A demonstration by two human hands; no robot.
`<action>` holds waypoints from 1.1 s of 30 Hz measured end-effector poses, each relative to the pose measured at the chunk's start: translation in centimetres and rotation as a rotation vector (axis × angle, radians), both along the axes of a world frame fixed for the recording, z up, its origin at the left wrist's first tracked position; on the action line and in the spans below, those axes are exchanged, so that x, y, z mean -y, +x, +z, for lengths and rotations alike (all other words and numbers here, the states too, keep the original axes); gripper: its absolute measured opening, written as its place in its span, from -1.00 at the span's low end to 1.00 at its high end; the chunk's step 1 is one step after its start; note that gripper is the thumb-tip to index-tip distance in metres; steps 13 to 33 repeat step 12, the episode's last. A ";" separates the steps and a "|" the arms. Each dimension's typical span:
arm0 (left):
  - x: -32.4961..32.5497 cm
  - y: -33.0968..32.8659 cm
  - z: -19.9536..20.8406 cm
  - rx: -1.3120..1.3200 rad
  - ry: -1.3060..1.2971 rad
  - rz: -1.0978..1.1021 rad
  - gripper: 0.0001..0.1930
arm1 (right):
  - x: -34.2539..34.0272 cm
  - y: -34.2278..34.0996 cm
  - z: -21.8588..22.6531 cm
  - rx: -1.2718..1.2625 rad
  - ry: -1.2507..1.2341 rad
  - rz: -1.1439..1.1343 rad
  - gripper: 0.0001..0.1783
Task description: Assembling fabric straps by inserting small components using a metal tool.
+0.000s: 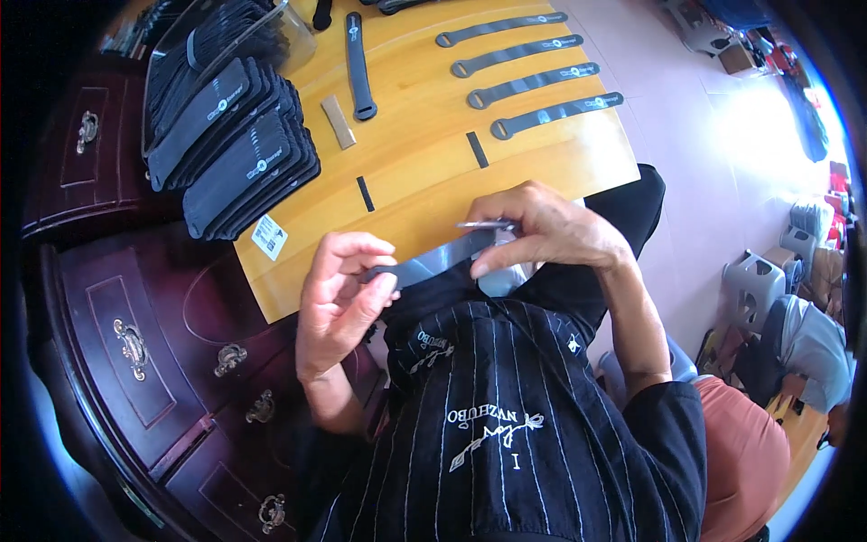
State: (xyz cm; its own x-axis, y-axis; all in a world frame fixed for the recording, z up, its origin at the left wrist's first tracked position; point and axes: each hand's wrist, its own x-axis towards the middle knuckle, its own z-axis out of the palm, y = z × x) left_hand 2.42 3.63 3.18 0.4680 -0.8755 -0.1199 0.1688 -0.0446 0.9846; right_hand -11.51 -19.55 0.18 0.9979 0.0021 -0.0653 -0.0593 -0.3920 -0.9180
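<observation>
A dark, flat strap (pixel 437 261) is stretched between my two hands, just off the table's near edge. My left hand (pixel 341 294) pinches one end between thumb and fingers. My right hand (pixel 551 230) closes on the other end, with a thin, shiny metallic piece (pixel 486 224) by its fingers that I cannot make out. Beneath that hand a pale, rounded object (pixel 502 281) shows in part. Several finished-looking straps with slotted ends, such as this grey-black strap (pixel 557 116), lie in a row at the far right. Another strap (pixel 358 68) lies farther left.
Two stacks of black straps (pixel 242 172) stand at the table's left edge, beside a clear bin (pixel 293 27) of more straps. A small tan strip (pixel 339 122) and two short black strips (pixel 365 193) lie on the yellow table (pixel 415 172). Dark wooden drawers (pixel 135 348) stand left; other people sit right.
</observation>
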 end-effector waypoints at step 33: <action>3.6 0.1 -4.6 -0.038 0.097 0.284 -0.78 | 6.4 -1.7 -2.3 0.116 -0.303 -0.511 -0.69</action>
